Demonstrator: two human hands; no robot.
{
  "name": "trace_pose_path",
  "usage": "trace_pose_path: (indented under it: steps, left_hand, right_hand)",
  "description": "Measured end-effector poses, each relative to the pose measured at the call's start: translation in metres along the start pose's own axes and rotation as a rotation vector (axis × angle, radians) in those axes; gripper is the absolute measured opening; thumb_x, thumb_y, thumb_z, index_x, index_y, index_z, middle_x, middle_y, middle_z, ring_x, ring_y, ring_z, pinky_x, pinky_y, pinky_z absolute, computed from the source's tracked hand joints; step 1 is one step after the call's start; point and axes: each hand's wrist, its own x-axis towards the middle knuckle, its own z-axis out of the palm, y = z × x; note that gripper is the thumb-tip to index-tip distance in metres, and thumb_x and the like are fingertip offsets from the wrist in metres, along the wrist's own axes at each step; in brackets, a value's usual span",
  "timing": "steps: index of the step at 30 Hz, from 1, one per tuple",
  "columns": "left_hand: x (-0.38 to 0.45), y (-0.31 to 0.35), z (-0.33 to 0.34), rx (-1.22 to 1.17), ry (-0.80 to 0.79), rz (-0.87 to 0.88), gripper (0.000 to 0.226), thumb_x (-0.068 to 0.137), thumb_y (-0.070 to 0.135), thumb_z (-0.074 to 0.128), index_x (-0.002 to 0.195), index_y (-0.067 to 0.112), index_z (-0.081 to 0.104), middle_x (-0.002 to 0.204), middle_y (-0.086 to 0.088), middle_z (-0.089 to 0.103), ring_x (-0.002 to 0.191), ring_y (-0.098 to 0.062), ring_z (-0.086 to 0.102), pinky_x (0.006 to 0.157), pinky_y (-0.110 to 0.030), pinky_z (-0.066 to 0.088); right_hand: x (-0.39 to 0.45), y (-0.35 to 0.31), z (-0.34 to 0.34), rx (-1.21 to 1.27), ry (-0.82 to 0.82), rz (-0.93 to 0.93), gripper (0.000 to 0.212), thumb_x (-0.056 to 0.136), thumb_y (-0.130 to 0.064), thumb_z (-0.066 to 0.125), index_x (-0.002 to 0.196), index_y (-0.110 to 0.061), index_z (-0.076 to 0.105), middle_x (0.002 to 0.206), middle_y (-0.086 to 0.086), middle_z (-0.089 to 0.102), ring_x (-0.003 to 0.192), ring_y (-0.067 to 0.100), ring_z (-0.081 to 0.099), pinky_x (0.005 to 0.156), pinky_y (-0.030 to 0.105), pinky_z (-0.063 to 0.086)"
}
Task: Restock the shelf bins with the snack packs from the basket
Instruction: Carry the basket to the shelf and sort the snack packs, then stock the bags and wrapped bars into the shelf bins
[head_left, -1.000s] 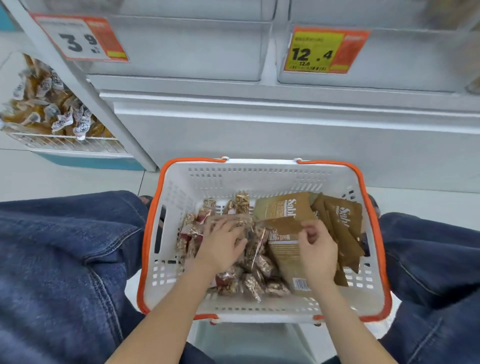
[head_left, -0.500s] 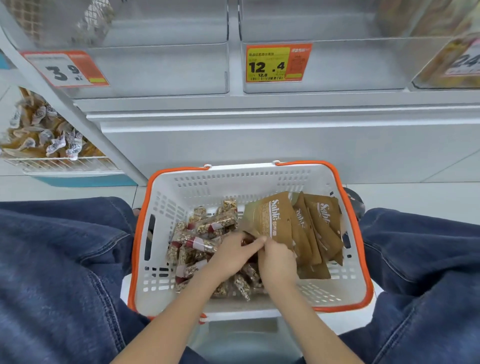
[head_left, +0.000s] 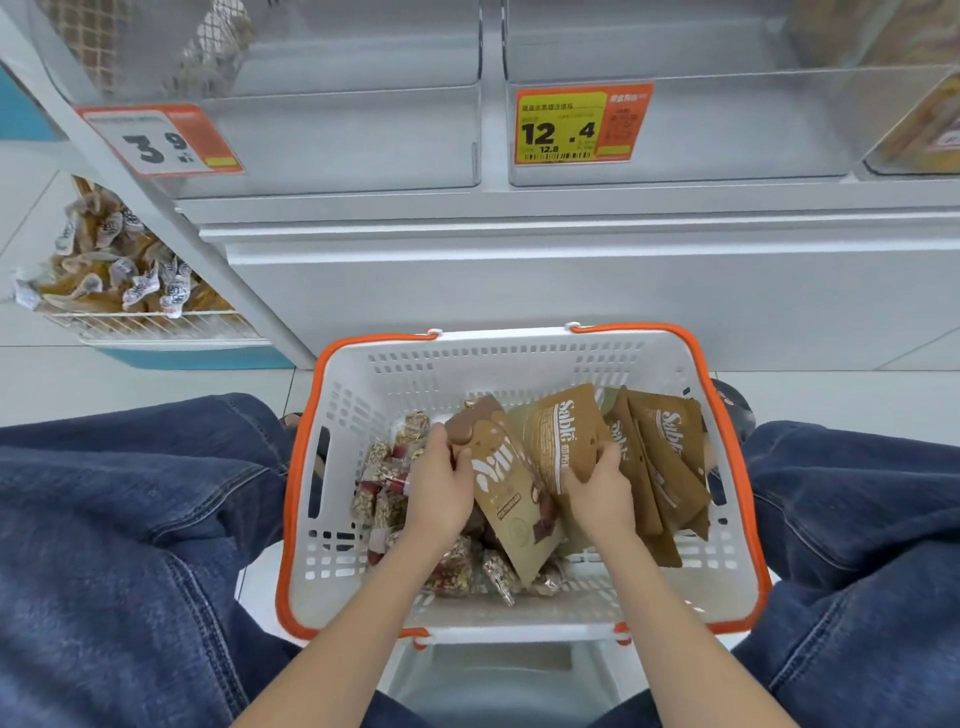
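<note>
my left hand (head_left: 441, 491) curls round the left edge of a tan snack pack (head_left: 511, 499), and my right hand (head_left: 597, 488) pinches a brown sablé pack (head_left: 563, 441) beside it. both packs are tilted up inside the white basket (head_left: 519, 358) between my knees, with more brown packs (head_left: 670, 467) right and nut bars (head_left: 384, 488) left. the clear shelf bins (head_left: 701, 130) stand above.

The basket (head_left: 519, 364) is white perforated plastic with a smooth orange rim, and the brown snack packs (head_left: 563, 441) in it look like matt paper or film, beside glossy clear-wrapped bars (head_left: 384, 467). The shelf bins (head_left: 332, 130) are clear, smooth plastic with paper price labels (head_left: 579, 124). The trousers (head_left: 130, 519) are rough blue denim.
</note>
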Motion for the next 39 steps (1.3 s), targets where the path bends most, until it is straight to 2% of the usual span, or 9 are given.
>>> trace_pose_path:
  steps: [7, 10, 15, 18, 23, 27, 29, 32, 39]
  left_hand:
    - [0.006, 0.018, -0.029, 0.164, 0.032, 0.261, 0.059, 0.090, 0.001, 0.050, 0.140, 0.029, 0.033, 0.068, 0.000, 0.058, 0.056, -0.013, 0.055, 0.049, -0.021, 0.043]
    - [0.013, 0.032, -0.038, 0.215, 0.004, 0.366, 0.040, 0.088, -0.005, 0.051, 0.114, 0.021, 0.067, 0.096, -0.002, 0.070, 0.086, -0.014, 0.065, 0.081, -0.029, 0.052]
    - [-0.011, 0.077, -0.074, -0.044, -0.181, 0.370, 0.033, 0.090, 0.015, 0.052, 0.108, 0.037, 0.069, 0.105, 0.013, 0.068, 0.093, 0.001, 0.058, 0.092, -0.019, 0.045]
    - [-0.031, 0.105, -0.099, -0.264, -0.248, 0.418, 0.030, 0.080, 0.037, 0.060, 0.104, 0.056, 0.059, 0.098, 0.021, 0.069, 0.093, 0.003, 0.061, 0.086, -0.016, 0.047]
    - [-0.026, 0.133, -0.139, -0.196, 0.163, 0.465, 0.013, 0.089, 0.016, 0.062, 0.083, 0.024, 0.071, 0.070, 0.011, 0.070, 0.069, -0.003, 0.064, 0.068, -0.024, 0.050]
    - [-0.006, 0.149, -0.198, -0.420, 0.216, 0.371, 0.012, 0.090, 0.012, 0.062, 0.084, 0.015, 0.071, 0.064, 0.004, 0.063, 0.052, -0.007, 0.050, 0.051, -0.014, 0.037]
    - [0.003, 0.157, -0.227, -0.564, 0.157, 0.369, 0.009, 0.087, 0.004, 0.063, 0.088, 0.010, 0.070, 0.066, 0.006, 0.067, 0.050, -0.007, 0.054, 0.051, -0.016, 0.041]
    - [0.016, 0.166, -0.257, -0.633, 0.005, 0.398, 0.013, 0.084, -0.004, 0.062, 0.090, 0.006, 0.068, 0.064, 0.005, 0.070, 0.049, -0.003, 0.059, 0.047, -0.015, 0.046]
    - [0.065, 0.160, -0.313, -0.831, -0.001, 0.387, 0.018, 0.082, -0.003, 0.063, 0.096, 0.008, 0.067, 0.075, -0.003, 0.070, 0.067, -0.016, 0.060, 0.058, -0.023, 0.053]
  right_hand:
    - [-0.017, -0.033, -0.003, 0.045, 0.118, -0.291, 0.037, 0.092, -0.004, 0.048, 0.125, -0.021, 0.047, 0.055, 0.002, 0.050, 0.047, 0.018, 0.049, 0.045, 0.030, 0.041]
    - [-0.034, -0.070, -0.031, 0.357, 0.034, -0.288, 0.025, 0.093, -0.005, 0.049, 0.105, -0.018, 0.065, 0.057, 0.007, 0.056, 0.047, 0.016, 0.060, 0.049, 0.028, 0.052]
    - [-0.068, -0.125, -0.066, 0.710, -0.286, -0.312, 0.018, 0.094, 0.000, 0.051, 0.093, -0.007, 0.067, 0.074, 0.008, 0.068, 0.066, 0.015, 0.070, 0.062, 0.025, 0.058]
    - [-0.090, -0.158, -0.080, 0.901, -0.370, -0.368, 0.019, 0.095, 0.002, 0.048, 0.089, -0.005, 0.065, 0.068, 0.003, 0.069, 0.061, 0.013, 0.068, 0.059, 0.020, 0.056]
    - [-0.115, -0.220, -0.094, 0.907, -0.437, -0.567, 0.017, 0.095, 0.001, 0.047, 0.093, -0.007, 0.062, 0.075, 0.010, 0.066, 0.064, 0.013, 0.068, 0.062, 0.021, 0.055]
    - [-0.097, -0.247, -0.129, 0.708, -0.092, -0.782, 0.018, 0.091, -0.015, 0.062, 0.106, -0.021, 0.054, 0.076, 0.007, 0.058, 0.068, 0.015, 0.054, 0.071, 0.027, 0.045]
    - [-0.086, -0.254, -0.140, 0.581, -0.003, -0.803, 0.033, 0.082, -0.029, 0.073, 0.107, -0.033, 0.052, 0.092, 0.000, 0.057, 0.081, 0.011, 0.054, 0.076, 0.024, 0.041]
    - [-0.084, -0.273, -0.130, 0.487, -0.208, -0.782, 0.037, 0.084, -0.021, 0.070, 0.113, -0.030, 0.050, 0.111, -0.016, 0.057, 0.106, 0.001, 0.051, 0.088, 0.020, 0.040]
    - [-0.070, -0.351, -0.093, 0.687, -0.334, -0.809, 0.018, 0.093, -0.030, 0.057, 0.095, -0.016, 0.067, 0.079, 0.001, 0.070, 0.071, 0.016, 0.064, 0.067, 0.028, 0.051]
